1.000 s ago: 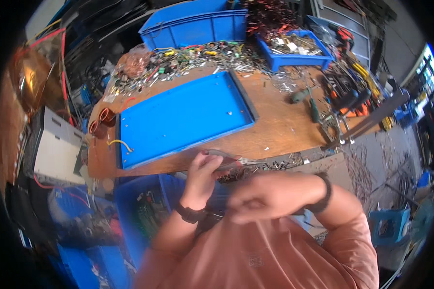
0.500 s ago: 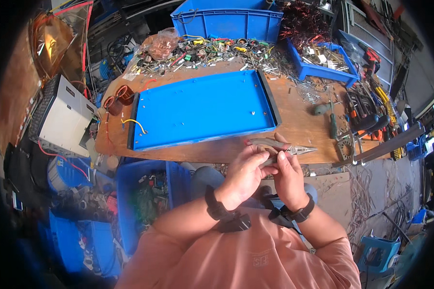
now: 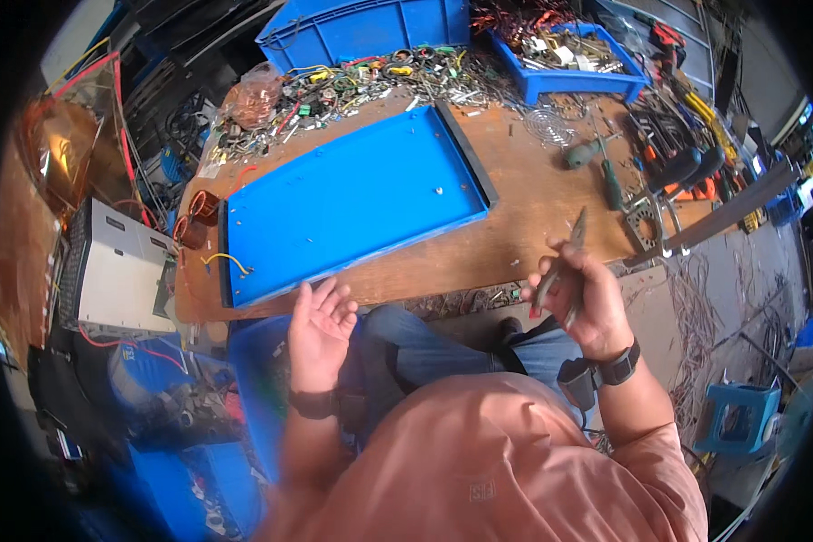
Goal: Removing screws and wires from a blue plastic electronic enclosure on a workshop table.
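Observation:
My right hand (image 3: 580, 300) grips a pair of pliers (image 3: 562, 264) with dark handles, its jaws pointing up over the front edge of the wooden workbench (image 3: 533, 194). My left hand (image 3: 317, 331) is open, palm up, with nothing in it, just below the bench edge near a flat blue tray lid (image 3: 343, 203). A short yellow wire (image 3: 227, 260) lies on the lid's left corner.
A heap of wires and small parts (image 3: 370, 77) lines the bench's far edge, beside blue bins (image 3: 569, 63). Screwdrivers and hand tools (image 3: 668, 163) lie at the right. A grey metal box (image 3: 113, 266) stands to the left. A blue stool (image 3: 736, 420) is on the floor.
My hands, together on the pliers half a second ago, have parted: the left moved down-left and opened, the right moved right keeping the pliers. My head also shifted.

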Demonstrator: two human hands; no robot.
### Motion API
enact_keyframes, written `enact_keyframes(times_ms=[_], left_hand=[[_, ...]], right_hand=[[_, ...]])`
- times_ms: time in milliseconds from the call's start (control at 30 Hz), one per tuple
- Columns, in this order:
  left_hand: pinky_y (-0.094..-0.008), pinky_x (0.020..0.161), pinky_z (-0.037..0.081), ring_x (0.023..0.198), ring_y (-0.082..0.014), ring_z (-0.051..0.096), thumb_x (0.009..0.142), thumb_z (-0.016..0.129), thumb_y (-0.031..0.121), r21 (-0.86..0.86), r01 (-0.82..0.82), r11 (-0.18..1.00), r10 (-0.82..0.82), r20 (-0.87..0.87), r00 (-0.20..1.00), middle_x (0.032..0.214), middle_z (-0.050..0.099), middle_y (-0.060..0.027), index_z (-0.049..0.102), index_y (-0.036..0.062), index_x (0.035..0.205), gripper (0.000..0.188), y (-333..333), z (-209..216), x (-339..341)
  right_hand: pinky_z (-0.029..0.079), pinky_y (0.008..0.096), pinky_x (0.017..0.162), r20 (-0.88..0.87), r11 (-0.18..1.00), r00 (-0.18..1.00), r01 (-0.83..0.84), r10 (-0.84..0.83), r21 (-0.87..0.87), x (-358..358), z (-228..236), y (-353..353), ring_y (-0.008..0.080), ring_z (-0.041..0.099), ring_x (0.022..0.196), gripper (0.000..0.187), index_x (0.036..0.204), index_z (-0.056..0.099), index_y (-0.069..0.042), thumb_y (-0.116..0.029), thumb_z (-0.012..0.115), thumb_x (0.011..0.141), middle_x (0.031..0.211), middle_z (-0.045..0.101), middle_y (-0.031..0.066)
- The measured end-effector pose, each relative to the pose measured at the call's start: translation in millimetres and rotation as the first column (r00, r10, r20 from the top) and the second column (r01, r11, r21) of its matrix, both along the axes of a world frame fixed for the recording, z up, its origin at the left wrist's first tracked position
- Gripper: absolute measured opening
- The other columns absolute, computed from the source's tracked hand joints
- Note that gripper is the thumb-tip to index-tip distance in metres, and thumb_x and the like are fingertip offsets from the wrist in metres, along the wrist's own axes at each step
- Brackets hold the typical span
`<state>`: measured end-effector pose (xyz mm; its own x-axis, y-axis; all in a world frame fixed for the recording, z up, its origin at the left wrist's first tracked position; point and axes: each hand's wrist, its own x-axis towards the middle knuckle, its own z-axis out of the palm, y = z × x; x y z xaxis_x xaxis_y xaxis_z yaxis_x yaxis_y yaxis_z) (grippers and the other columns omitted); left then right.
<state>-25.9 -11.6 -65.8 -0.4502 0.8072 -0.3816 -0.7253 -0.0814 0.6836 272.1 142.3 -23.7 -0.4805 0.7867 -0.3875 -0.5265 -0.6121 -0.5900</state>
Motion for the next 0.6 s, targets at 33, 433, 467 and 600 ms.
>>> enact_keyframes(times_ms=[33,433,467,600], left_hand=[[-0.0319,0.072,0.050,0.079,-0.0238,0.060,0.090,0.054,0.042,0.016,-0.009,1.000,0.009,0.042,0.999,0.095,0.062,-0.0144,0.052,-0.0031,0.109,0.049,6.7,-1.2,-3.5],[-0.0266,0.058,0.044,0.064,-0.0198,0.053,0.081,0.058,0.036,-0.083,-0.176,0.981,0.180,0.040,0.983,0.073,0.055,-0.0103,0.051,-0.0016,0.087,0.039,53.7,31.1,-5.1],[-0.0253,0.052,0.038,0.060,-0.0169,0.050,0.080,0.059,0.039,-0.117,-0.180,0.977,0.180,-0.012,0.984,0.070,0.054,-0.0076,0.052,0.0019,0.084,0.037,60.8,43.3,-0.7],[-0.0251,0.048,0.033,0.054,-0.0140,0.045,0.080,0.057,0.044,-0.094,-0.114,0.989,0.105,-0.098,0.990,0.062,0.049,-0.0016,0.055,0.0073,0.078,0.037,81.7,88.7,10.9]], right_hand=[[0.047,0.0414,0.056,-0.007,0.996,0.996,-0.085,0.085,-0.025,4.9,-0.3,-3.5,0.0311,0.061,0.077,0.029,0.112,0.045,-0.006,-0.023,0.047,0.089,0.088,0.056,0.0095],[0.048,0.0431,0.055,-0.156,0.952,0.948,-0.293,0.277,-0.090,15.1,-23.5,-23.6,0.0247,0.060,0.080,0.025,0.105,0.049,-0.006,-0.022,0.052,0.086,0.095,0.059,0.0105],[0.048,0.0427,0.056,-0.163,0.965,0.955,-0.259,0.248,-0.045,17.1,-19.5,-21.3,0.0245,0.060,0.080,0.026,0.106,0.048,-0.007,-0.022,0.052,0.086,0.095,0.059,0.0102],[0.048,0.0416,0.059,-0.206,0.980,0.959,-0.200,0.192,-0.020,6.6,-9.3,-8.3,0.0246,0.060,0.081,0.023,0.107,0.046,-0.010,-0.020,0.050,0.087,0.094,0.059,0.0097]])
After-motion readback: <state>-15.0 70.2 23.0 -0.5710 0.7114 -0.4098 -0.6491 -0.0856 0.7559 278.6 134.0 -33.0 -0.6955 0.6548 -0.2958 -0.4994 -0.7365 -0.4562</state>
